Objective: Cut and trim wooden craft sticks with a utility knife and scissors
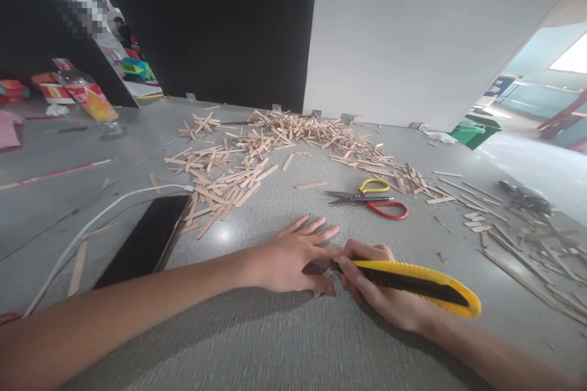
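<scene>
My left hand [291,259] lies palm down on the table with its fingers spread. Its thumb and index finger pin a short piece of wooden stick [329,273], mostly covered by the hand. My right hand [373,284] is closed around a yellow and black box cutter [417,281], whose blade end is hidden at the left fingertips. The two hands touch or nearly touch there. Beyond them lie scissors [367,198] with one yellow and one red handle, partly spread. A single wooden stick [312,185] rests to the left of the scissors.
A heap of wooden sticks [298,128] spreads along the upright panels [389,36]. A phone [142,241] with a white cable [92,223] lies at left, a bottle [92,98] behind it. Long strips [523,275] and a dark tool [527,195] are at right.
</scene>
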A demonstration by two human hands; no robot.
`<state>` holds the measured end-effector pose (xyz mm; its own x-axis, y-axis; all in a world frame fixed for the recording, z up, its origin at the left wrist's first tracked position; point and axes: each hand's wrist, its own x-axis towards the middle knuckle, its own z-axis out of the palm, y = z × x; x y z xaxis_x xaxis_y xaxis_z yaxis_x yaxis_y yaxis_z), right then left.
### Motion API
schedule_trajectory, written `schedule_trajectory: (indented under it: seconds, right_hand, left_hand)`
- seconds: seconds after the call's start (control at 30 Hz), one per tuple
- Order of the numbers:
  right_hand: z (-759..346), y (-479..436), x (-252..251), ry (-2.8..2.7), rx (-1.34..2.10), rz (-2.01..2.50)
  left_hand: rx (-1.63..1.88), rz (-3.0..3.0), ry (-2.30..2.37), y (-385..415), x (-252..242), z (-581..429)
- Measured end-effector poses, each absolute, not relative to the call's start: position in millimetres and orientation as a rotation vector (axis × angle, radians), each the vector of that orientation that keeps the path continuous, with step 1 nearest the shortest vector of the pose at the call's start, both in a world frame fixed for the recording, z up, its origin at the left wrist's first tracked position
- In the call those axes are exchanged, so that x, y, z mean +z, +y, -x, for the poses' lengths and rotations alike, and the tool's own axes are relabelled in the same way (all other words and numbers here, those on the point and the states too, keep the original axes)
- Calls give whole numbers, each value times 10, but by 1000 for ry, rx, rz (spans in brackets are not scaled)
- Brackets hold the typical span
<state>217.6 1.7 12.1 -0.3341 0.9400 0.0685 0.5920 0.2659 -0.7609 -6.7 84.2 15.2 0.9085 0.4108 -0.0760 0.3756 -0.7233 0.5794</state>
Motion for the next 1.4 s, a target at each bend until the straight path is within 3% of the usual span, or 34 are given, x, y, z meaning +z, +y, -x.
schedule_trajectory:
  seconds: [0.5,1.4]
  right_hand:
    - [-2151,11,138,-2121,739,1299]
    - [-2150,-14,183,-1960,936,1429]
  left_hand:
    - [87,-2476,531,822,121,72]
    - [97,-2481,523,836,112,80]
